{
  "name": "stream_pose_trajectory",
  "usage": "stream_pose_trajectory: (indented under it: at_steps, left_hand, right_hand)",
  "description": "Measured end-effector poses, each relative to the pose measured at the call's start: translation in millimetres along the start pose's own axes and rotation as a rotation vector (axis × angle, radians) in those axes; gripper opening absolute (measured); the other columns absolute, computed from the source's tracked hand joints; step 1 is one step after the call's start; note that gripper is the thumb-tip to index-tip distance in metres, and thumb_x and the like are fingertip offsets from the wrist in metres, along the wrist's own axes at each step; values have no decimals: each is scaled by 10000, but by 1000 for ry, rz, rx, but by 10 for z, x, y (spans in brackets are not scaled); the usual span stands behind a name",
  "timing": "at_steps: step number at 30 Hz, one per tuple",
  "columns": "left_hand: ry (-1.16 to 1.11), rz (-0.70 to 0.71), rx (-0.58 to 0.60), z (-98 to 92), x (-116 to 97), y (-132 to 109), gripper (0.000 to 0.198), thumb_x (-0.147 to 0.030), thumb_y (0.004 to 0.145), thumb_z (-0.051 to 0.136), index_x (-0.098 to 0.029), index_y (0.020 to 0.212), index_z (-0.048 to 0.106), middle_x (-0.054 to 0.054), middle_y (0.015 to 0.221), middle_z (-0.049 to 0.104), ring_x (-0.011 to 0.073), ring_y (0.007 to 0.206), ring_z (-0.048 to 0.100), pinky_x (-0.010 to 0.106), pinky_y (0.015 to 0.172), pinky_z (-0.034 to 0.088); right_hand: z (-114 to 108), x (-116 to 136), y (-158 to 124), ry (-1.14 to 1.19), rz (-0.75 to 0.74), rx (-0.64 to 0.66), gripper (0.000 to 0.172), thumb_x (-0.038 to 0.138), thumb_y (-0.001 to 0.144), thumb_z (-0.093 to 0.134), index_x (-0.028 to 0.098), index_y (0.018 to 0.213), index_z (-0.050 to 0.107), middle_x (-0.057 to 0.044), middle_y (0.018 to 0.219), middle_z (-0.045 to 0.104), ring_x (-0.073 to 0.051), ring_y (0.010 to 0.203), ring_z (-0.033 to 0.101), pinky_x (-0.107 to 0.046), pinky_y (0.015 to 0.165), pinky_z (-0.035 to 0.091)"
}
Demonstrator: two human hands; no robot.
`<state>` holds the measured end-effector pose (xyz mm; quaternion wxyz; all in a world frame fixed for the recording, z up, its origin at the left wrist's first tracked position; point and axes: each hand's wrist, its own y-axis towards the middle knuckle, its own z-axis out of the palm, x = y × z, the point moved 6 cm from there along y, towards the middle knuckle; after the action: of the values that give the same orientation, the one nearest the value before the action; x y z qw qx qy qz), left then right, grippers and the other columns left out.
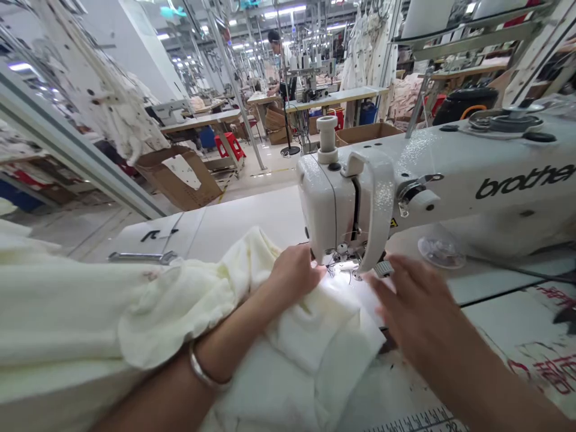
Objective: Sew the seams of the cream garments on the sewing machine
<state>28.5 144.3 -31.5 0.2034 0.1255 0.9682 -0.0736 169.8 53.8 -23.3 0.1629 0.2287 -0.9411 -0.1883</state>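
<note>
Cream fabric [189, 300] lies bunched across the sewing table and over my left arm. My left hand [294, 273] rests on the cloth just left of the needle area [346, 264], fingers curled down and pressing it. My right hand [416, 306] hovers over the cloth's right edge in front of the presser foot, fingers stretched out and smeared by motion. Above both hands rises the head of the white sewing machine [405, 186]. A silver bangle [204, 375] circles my left wrist.
A metal tool [141, 257] lies on the table at the left. A clear round disc [441, 251] sits under the machine arm. A ruler strip [418, 422] runs along the near edge. Cardboard boxes, red stools, hanging garments and a person at a far workstation [275, 45] fill the hall.
</note>
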Motion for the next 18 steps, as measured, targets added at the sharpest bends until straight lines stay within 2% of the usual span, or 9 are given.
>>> stream_pose_trajectory:
  at_steps: [2,4,6,8,9,11,13,16,18]
  left_hand:
    - [15,10,2,6,1,2,142,-161,705,521,-174,774,644,85,822,691,236,790,623,320,692,440]
    - [31,23,11,27,11,10,154,-166,714,511,-174,793,643,83,851,695,231,818,626,314,709,445]
    - [40,32,24,50,23,16,168,-167,718,503,-174,813,642,81,880,698,226,852,625,305,729,447]
    - [46,32,33,65,28,12,178,-178,725,495,-172,829,638,80,895,695,221,859,624,297,727,446]
    - [50,26,33,69,27,6,179,-189,731,489,-170,832,636,81,889,693,221,846,624,296,713,445]
    - [59,9,30,72,21,-15,187,-215,747,479,-168,842,633,82,872,687,225,818,623,299,676,438]
    - [74,-4,24,73,5,-43,195,-227,761,467,-171,849,631,83,858,682,234,815,619,304,653,422]
    - [99,-12,10,63,-22,-78,185,-213,763,462,-176,840,626,85,852,675,241,814,612,308,636,395]
    - [110,-16,-1,50,-32,-92,173,-202,758,468,-175,834,620,83,841,668,232,790,605,304,624,381]
  right_hand:
    - [41,141,-82,18,-126,12,303,112,852,419,139,1147,487,-157,1118,545,-313,1053,484,-489,862,431]
    - [124,187,-53,69,-164,49,300,153,873,419,144,1168,479,-126,1060,576,-266,926,537,-431,782,485]
    - [139,167,42,56,-165,19,260,106,876,373,154,1077,529,-101,981,611,-221,778,564,-366,653,504]
    - [56,129,115,30,-181,-72,278,34,854,337,155,957,564,-90,918,641,-198,680,563,-318,537,475]
    - [6,120,123,30,-210,-99,289,10,843,334,155,928,569,-90,919,651,-198,686,570,-314,530,470]
    - [-61,136,74,73,-316,-79,309,-20,839,333,149,949,566,-88,963,657,-204,775,584,-329,626,496]
    - [-54,138,-13,172,-380,44,324,-29,856,313,160,951,557,-68,971,651,-199,860,576,-344,758,496]
    - [7,67,-66,327,-303,200,312,5,891,289,182,940,541,-50,969,633,-179,875,565,-313,751,499]
    - [0,27,-18,324,-269,171,349,-11,873,277,184,1018,528,-61,1060,616,-174,887,562,-298,712,500]
